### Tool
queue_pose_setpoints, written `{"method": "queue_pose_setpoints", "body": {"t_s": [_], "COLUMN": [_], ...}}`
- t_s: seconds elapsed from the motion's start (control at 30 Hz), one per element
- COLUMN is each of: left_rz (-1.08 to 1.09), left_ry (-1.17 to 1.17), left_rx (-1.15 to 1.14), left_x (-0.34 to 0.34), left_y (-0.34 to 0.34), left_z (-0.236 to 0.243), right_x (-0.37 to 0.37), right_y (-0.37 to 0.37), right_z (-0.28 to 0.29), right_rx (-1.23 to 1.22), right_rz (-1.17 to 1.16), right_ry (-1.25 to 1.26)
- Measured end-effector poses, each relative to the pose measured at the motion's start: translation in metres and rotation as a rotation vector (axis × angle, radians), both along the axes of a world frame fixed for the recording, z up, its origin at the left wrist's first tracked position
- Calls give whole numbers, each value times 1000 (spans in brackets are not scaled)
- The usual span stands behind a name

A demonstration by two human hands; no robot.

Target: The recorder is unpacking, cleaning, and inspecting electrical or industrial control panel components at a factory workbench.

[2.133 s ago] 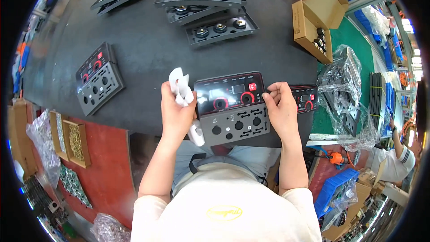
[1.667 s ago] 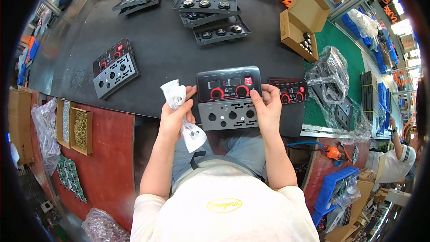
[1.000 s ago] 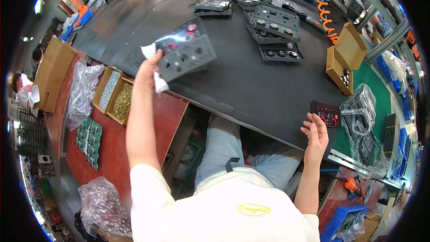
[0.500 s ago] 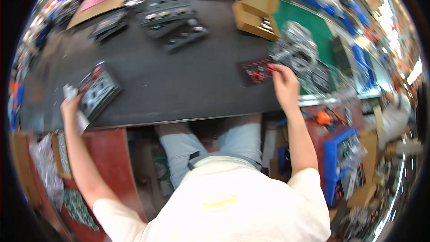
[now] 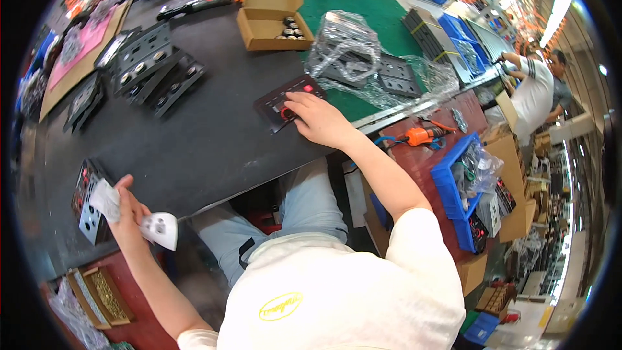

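My left hand (image 5: 132, 212) is closed on a crumpled white paper or cloth (image 5: 105, 199). A white sheet with dark round marks (image 5: 160, 229) hangs on its other side. Just beyond that hand, at the table's left edge, a black metal box (image 5: 92, 202) with round holes and red details stands tilted. My right hand (image 5: 319, 118) lies over a flat black panel (image 5: 268, 106) with red markings, its fingers stretched across the surface. A red ring on the panel shows by the fingertips; the palm hides part of the panel.
Several black perforated metal housings (image 5: 144, 65) sit at the far left. An open cardboard box (image 5: 272, 29) holds small round parts. Beyond the panel, plastic-wrapped parts (image 5: 346, 52) lie on a green mat (image 5: 382, 16). An orange tool (image 5: 422, 135) and blue bin (image 5: 450, 188) are at right.
The view has swung right, so the table appears further left. My right hand has moved from the panel's right side onto it. The white sheet by my left hand shows more fully.
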State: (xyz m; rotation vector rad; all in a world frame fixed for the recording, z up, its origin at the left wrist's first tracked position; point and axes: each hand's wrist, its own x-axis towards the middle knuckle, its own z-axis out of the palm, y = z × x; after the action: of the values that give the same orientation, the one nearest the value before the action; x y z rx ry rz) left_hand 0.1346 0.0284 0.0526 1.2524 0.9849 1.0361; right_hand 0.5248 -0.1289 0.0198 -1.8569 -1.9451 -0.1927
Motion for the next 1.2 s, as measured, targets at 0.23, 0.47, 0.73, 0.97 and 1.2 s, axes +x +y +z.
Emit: {"method": "queue_pose_setpoints", "body": {"t_s": [0.23, 0.47, 0.73, 0.97, 1.2], "left_rz": [-10, -37, 33, -217, -77], "left_ry": [-221, -206, -190, -29, -12], "left_rx": [-216, -183, -206, -376, -445], "left_x": [20, 28, 25, 67, 76], "left_y": [-44, -47, -53, -76, -96], "left_z": [-28, -27, -22, -33, -48], "right_x": [118, 181, 156, 13, -103], "right_y": [-56, -86, -100, -52, 15], "right_z": [-9, -36, 52, 67, -11], "right_rx": [313, -163, 816, 808, 30], "right_rz": [-977, -1077, -1169, -392, -218], "right_ry": [-88, -228, -132, 1638, 2117]}}
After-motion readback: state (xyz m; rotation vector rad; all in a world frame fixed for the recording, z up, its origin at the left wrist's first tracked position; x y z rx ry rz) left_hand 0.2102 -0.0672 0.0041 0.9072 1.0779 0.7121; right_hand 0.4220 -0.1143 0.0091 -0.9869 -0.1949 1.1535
